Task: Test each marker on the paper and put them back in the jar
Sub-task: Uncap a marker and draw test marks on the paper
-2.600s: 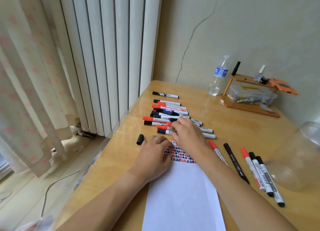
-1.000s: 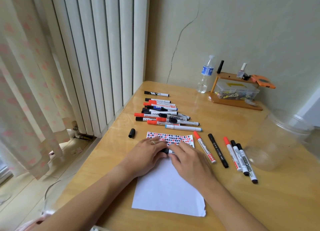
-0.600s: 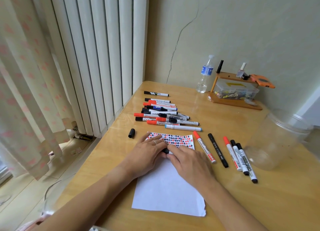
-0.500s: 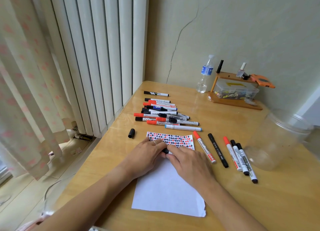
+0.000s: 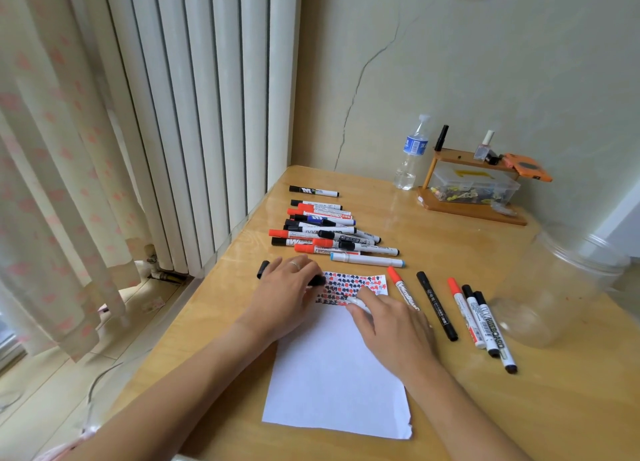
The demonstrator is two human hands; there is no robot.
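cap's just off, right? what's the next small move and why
Probably lower the marker tip onto the paper and make a short test mark. The left hand holds a black cap apart from the marker in the right hand, which lies over the marked strip. The jar looks empty.

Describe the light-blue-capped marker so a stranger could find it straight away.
Start at the pile of markers on the wooden table beside the radiator. The light-blue-capped marker lies at the pile's near edge, just beyond the paper. Only it has pale blue ends; its neighbours have red, black or dark blue caps.
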